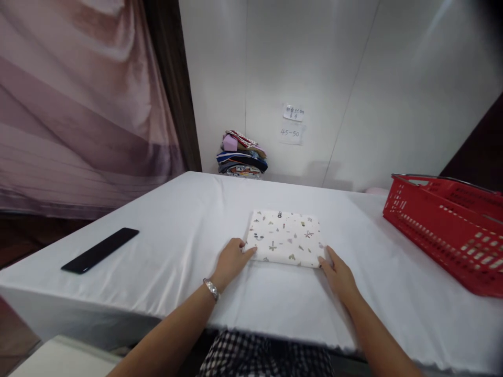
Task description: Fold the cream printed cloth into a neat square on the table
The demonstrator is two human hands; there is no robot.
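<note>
A folded white cloth (285, 236) with small printed figures lies flat in the middle of the white-covered table (181, 230). My left hand (232, 260) rests at its near left corner, fingertips touching the edge. At the near right corner my right hand (338, 272) lies beside the cloth, fingers touching its edge. Neither hand has the cloth lifted; whether the fingers pinch the corners cannot be told. A metal watch band circles my left wrist.
A red plastic basket (448, 230) stands at the table's right side. A black phone (100, 250) lies at the left near the edge. A pile of folded clothes (241, 155) sits at the far edge against the white wall. A pink curtain (78, 104) hangs left.
</note>
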